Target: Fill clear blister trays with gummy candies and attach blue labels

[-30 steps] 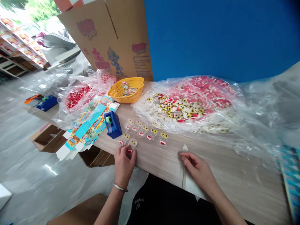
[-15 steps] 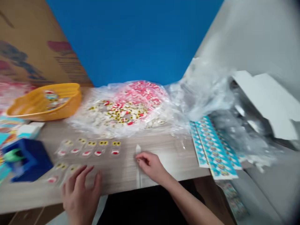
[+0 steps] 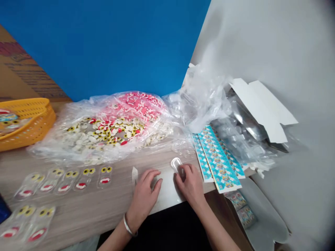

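Observation:
My right hand (image 3: 190,183) has its fingers closed on a small clear plastic tray (image 3: 176,163) at the table's front. To its left, my left hand (image 3: 146,190) hovers with thumb and fingers apart, holding nothing. A white pointed strip (image 3: 134,175) lies just beyond my left hand. Several clear trays with yellow-ringed eyes and red mouths, such as this one (image 3: 105,177), rest in two rows at the left. Behind them, an open plastic bag (image 3: 136,104) spreads out, full of loose eye and mouth pieces.
A yellow basket (image 3: 39,129) stands at the left edge. Blue patterned card sheets (image 3: 218,164) lie at the right, beside clear plastic pieces (image 3: 235,139) and a white carton (image 3: 267,104). A blue panel (image 3: 117,45) rises behind.
The view has turned right. My left hand has moved from the filled trays to beside my right hand. My right hand has left the white strip and now grips a clear tray.

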Demonstrator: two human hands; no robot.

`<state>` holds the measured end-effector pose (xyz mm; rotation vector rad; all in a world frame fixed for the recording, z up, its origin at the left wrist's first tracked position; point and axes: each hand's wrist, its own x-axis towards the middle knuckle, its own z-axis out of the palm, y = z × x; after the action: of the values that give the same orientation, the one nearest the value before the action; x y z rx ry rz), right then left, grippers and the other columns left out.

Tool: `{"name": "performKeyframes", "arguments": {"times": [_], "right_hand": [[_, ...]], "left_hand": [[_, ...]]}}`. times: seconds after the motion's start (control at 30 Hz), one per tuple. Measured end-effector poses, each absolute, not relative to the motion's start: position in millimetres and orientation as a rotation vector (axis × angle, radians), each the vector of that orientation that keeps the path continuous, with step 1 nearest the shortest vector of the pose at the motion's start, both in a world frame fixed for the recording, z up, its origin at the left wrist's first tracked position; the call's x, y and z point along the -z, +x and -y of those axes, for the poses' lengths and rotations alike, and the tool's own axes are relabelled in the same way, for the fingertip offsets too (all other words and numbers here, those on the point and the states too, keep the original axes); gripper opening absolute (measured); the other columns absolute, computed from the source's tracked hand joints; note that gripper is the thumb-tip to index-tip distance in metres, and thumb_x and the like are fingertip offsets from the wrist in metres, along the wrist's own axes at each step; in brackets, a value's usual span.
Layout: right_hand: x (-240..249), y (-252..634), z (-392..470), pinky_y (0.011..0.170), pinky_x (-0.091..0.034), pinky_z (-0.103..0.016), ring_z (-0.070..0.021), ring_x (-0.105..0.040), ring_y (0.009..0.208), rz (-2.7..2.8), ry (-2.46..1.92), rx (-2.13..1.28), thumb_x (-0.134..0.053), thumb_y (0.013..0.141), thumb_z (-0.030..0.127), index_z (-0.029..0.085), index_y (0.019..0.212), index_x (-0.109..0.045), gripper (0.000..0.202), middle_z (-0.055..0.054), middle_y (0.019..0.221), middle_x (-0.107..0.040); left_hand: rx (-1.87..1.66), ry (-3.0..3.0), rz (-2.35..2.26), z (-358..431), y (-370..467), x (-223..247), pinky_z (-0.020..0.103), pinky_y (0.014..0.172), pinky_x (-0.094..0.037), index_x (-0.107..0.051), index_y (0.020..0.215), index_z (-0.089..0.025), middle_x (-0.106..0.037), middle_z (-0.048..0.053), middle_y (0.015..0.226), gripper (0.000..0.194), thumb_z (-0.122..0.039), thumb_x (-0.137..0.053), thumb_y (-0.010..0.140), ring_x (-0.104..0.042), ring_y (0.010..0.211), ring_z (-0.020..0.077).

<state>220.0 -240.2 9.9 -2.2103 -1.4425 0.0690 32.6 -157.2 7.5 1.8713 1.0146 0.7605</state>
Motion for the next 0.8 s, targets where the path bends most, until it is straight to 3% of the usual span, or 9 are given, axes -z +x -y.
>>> {"name": "performKeyframes", "arguments": {"times": [0.13,0.27,0.37,0.47,0.6,0.7,0.8], "right_hand": [[-15.1,183.1,229.8,0.09,-0.051,-0.044,-0.0274,-0.059,0.102,1.425,-2.011,-0.173,-0.062,0.089,0.031,0.02,0.109,-0.059,0.023,-0.011,0.107,-0.061],[-20.6,144.3,216.4,0.09,-0.052,-0.043,-0.0278,-0.06,0.106,1.419,-1.835,-0.384,-0.066,0.088,0.036,0.021,0.111,-0.06,0.028,-0.012,0.113,-0.06],[-22.2,120.7,202.0,0.08,-0.055,-0.038,-0.0239,-0.063,0.093,1.411,-1.678,-0.7,-0.065,0.088,0.037,0.023,0.109,-0.061,0.025,-0.009,0.104,-0.063],[-22.0,98.1,181.1,0.074,-0.054,-0.034,-0.0202,-0.064,0.079,1.341,-1.519,-1.041,-0.059,0.091,0.037,0.022,0.107,-0.06,0.022,-0.006,0.091,-0.065],[-17.4,66.2,146.4,0.064,-0.053,-0.03,-0.0172,-0.063,0.07,1.166,-1.399,-1.274,-0.061,0.086,0.035,0.021,0.109,-0.058,0.027,-0.004,0.087,-0.066],[-12.5,47.3,122.2,0.048,-0.046,-0.025,-0.0135,-0.056,0.055,1.05,-1.328,-1.434,-0.063,0.08,0.037,0.021,0.102,-0.059,0.027,0.0,0.076,-0.064],[-9.2,39.1,102.5,0.046,-0.044,-0.024,-0.0128,-0.053,0.05,1.008,-1.339,-1.452,-0.063,0.078,0.039,0.021,0.094,-0.06,0.025,0.003,0.065,-0.06]], "left_hand": [[-0.731,1.351,-1.026,160.6,39.7,-9.3,0.04,0.088,-0.058,-0.061,0.112,-0.021,-0.071,0.009,0.109,0.029,-0.03,-0.064,0.085,-0.071,0.096,0.0215],[-0.88,0.936,-1.078,155.1,25.9,-19.5,0.032,0.074,-0.057,-0.057,0.103,-0.02,-0.07,0.003,0.091,0.03,-0.032,-0.071,0.079,-0.071,0.077,0.0173],[-1.018,0.745,-1.096,147.2,-1.6,-26.0,0.026,0.064,-0.052,-0.058,0.1,-0.02,-0.065,-0.002,0.08,0.033,-0.03,-0.076,0.075,-0.064,0.064,0.0117],[-1.125,0.678,-1.137,142.3,-38.6,-29.5,0.023,0.062,-0.049,-0.061,0.102,-0.019,-0.062,-0.004,0.074,0.034,-0.031,-0.078,0.074,-0.059,0.062,0.009],[-1.15,0.667,-1.247,140.2,-81.7,-28.4,0.022,0.061,-0.048,-0.066,0.103,-0.018,-0.064,-0.002,0.079,0.036,-0.035,-0.079,0.074,-0.058,0.063,0.0088],[-1.134,0.723,-1.312,138.5,-101.2,-22.6,0.024,0.065,-0.051,-0.066,0.107,-0.017,-0.069,0.004,0.09,0.039,-0.038,-0.077,0.076,-0.064,0.071,0.0122],[-1.124,0.902,-1.45,135.9,-111.7,-15.5,0.026,0.062,-0.054,-0.063,0.115,-0.018,-0.069,0.007,0.099,0.043,-0.04,-0.074,0.079,-0.064,0.069,0.0136]]}}
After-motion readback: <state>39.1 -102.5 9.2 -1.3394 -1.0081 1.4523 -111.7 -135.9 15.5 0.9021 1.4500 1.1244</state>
